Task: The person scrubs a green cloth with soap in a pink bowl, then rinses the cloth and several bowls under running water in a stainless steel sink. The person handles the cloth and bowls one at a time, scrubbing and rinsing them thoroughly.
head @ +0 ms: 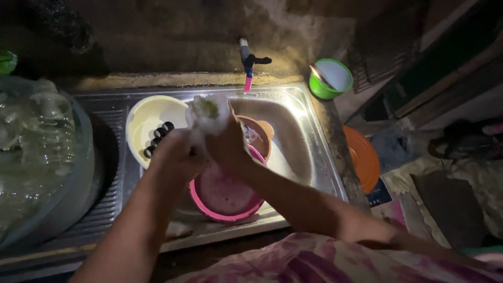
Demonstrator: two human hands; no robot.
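Both my hands are raised together over a steel sink [309,141]. My left hand [175,154] and my right hand [228,144] squeeze a foamy white sponge [208,112] with a green patch on top. Below them a pink bowl [225,196] lies in the basin. A brown cup [257,137] sits beside it, half hidden by my right hand. A pale yellow basin [149,118] with a dark slotted piece [157,139] stands at the left of the sink.
A tap with a pink tip [247,65] juts from the back wall. A green bowl [330,78] rests on the ledge at the right, an orange lid [364,157] beyond the sink's right edge. A large clear tub with plastic bottles [36,152] fills the left.
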